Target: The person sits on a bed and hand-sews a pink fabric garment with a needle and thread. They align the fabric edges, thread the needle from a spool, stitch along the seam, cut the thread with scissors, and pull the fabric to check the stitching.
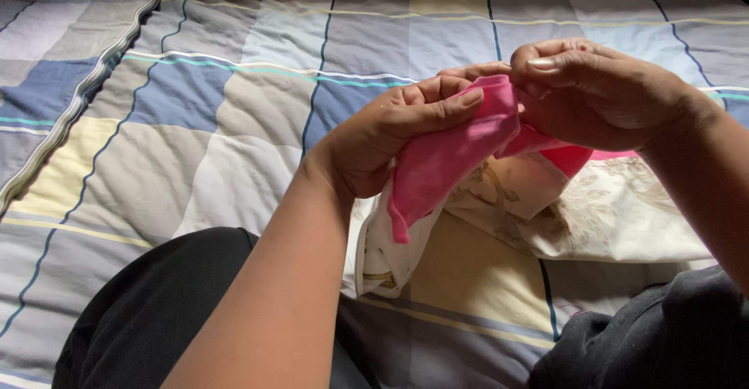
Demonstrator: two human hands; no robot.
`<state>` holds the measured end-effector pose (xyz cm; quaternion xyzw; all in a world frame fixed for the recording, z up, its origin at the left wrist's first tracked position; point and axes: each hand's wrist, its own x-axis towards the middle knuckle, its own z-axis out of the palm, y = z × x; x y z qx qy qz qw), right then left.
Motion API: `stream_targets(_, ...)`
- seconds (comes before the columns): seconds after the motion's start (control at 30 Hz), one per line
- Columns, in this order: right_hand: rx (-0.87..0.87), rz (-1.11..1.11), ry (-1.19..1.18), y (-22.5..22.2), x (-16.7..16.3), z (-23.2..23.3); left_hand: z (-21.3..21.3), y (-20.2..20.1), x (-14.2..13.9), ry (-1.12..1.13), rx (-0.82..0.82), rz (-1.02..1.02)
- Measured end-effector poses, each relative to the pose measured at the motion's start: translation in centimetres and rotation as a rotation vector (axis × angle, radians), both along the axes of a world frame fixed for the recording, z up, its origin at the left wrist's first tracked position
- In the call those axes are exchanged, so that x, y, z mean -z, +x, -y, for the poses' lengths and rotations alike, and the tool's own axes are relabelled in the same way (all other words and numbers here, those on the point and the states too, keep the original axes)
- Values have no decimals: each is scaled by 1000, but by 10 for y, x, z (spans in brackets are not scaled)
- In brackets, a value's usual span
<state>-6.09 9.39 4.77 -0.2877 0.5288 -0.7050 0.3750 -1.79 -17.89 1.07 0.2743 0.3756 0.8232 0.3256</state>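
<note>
A bed covered by a quilted checked blanket in grey, blue and pale yellow [195, 124] fills the view, with the person's dark-trousered knees [148, 311] at the bottom edge. Above it lies a cream cloth with a brown leaf print [616, 209]. Both hands, left [374, 135] and right [593, 92], are pinched onto a small pink fabric piece [437, 163], held up above the cream cloth.

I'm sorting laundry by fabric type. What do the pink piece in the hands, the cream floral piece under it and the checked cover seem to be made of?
Pink piece: soft matte fabric, probably knit; it folds limply.
Cream floral piece: thin printed woven cloth, likely cotton; it creases finely.
Checked cover: padded quilted textile, matte, with stitched lines and puffy squares.
</note>
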Motion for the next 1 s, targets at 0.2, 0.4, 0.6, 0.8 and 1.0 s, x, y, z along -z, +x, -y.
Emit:
stream_targets(0.2,-30,43,24,-3,2,-17,11,-1,-8,-34,-119,33)
stream_targets(0.4,184,-98,227,-18,7,-23,14,-3,-6,-192,-249,-2)
stream_targets(0.6,392,-202,426,-22,7,-20,7,-6,-3,-254,-345,-9)
stream_targets(0.8,355,-160,424,-15,6,-14,4,-5,-3,-249,-380,9)
stream_targets(1.0,441,-198,538,-11,4,-4,6,-4,-6,-293,-414,-33)
